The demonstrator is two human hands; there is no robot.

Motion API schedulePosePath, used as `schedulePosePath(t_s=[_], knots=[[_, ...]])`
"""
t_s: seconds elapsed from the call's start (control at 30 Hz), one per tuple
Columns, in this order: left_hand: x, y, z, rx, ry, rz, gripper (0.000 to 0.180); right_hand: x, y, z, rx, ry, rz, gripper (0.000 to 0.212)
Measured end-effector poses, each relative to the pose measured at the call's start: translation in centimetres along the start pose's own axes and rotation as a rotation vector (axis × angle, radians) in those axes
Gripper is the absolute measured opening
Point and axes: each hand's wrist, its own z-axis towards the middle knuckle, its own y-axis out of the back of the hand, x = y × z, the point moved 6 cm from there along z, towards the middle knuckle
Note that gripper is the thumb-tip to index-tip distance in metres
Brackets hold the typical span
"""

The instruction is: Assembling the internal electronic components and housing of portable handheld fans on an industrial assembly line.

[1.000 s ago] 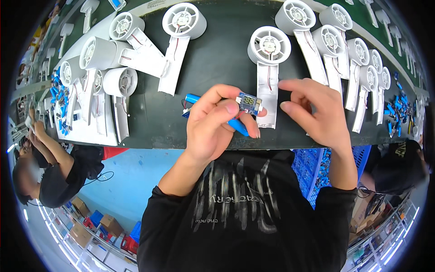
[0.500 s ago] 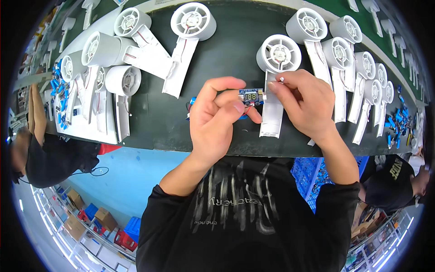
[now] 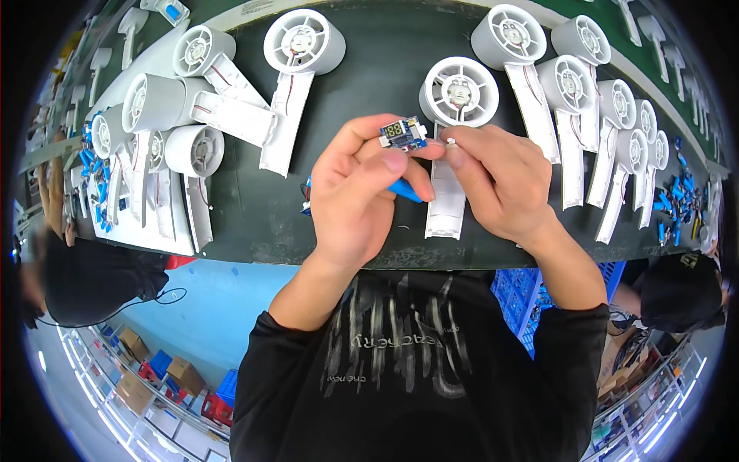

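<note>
My left hand [image 3: 356,185] is closed on a small blue circuit board [image 3: 403,135] with a lit digit display, held between thumb and fingers. Below the board a blue cylindrical battery [image 3: 406,190] shows beside my curled fingers. My right hand [image 3: 500,179] pinches a tiny white plug [image 3: 451,142] between thumb and forefinger, close to the board's right end but apart from it. Beneath both hands lies a white handheld fan half [image 3: 444,206], its round fan head [image 3: 459,92] toward the far side and its open handle toward me. The wire behind the plug is mostly hidden.
White fan bodies stand in groups on the dark green table [image 3: 362,69], at left [image 3: 158,104] and at right [image 3: 570,83]. Blue battery piles lie at far left [image 3: 100,165] and far right [image 3: 677,202]. A blue crate [image 3: 514,296] is below the table edge. People sit at both sides.
My left hand has tilted the circuit board and raised it slightly leftward. The right hand has brought the white plug left and a little lower. More of the blue battery shows.
</note>
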Motion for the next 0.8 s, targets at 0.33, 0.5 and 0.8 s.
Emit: schedulePosePath(t_s=[0.33, 0.5, 0.8], knots=[[-4.1, -2.4, -1.0, -0.089, -0.191, 0.749, 0.027, -0.8, -0.1, -0.5, 0.094, -0.144, 0.277, 0.013], [-4.4, -1.5, -2.2, -0.147, -0.118, 0.602, 0.027, -0.6, 0.2, -0.2, 0.146, -0.131, 0.236, 0.010], [-0.4, -0.9, -1.7, -0.159, 0.068, 0.688, 0.017, 0.2, 0.2, -1.2, 0.042, 0.136, -0.016, 0.015]])
